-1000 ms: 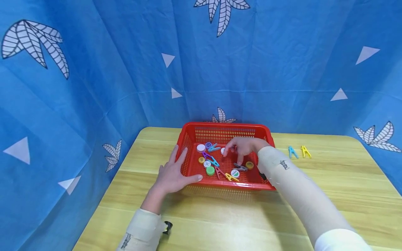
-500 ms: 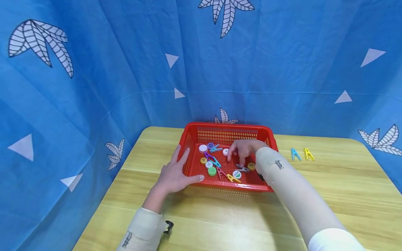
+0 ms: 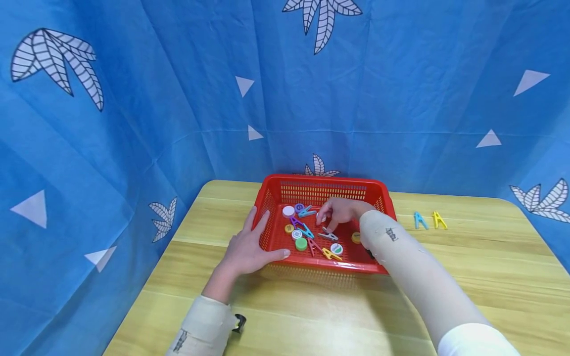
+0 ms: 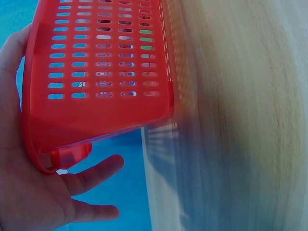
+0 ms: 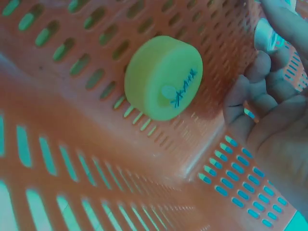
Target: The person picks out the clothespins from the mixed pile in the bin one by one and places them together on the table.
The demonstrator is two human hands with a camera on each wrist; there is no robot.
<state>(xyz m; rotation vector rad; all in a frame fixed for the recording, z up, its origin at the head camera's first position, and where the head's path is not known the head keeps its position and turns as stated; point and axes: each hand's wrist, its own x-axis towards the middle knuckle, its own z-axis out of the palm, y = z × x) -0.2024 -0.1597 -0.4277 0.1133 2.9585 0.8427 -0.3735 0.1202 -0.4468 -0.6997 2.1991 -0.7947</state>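
The left hand [image 3: 249, 251] lies spread, fingers straight, against the red basket [image 3: 347, 265] at its eight o'clock. The right hand's [image 3: 342, 210] fingers are half curled at the grey clothespin [image 3: 328, 237], just six o'clock of basket centre; I cannot tell whether they pinch it. A loose hold could let it slip or snag the turquoise clothespin [image 3: 307, 231]. The yellow bottle cap [image 5: 166, 79], at four o'clock, bears dark characters, unreadable; the white-and-green bottle cap's [image 3: 336, 248] print is too small.

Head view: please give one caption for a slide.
Left hand on a red basket, right hand among the caps and clips inside.
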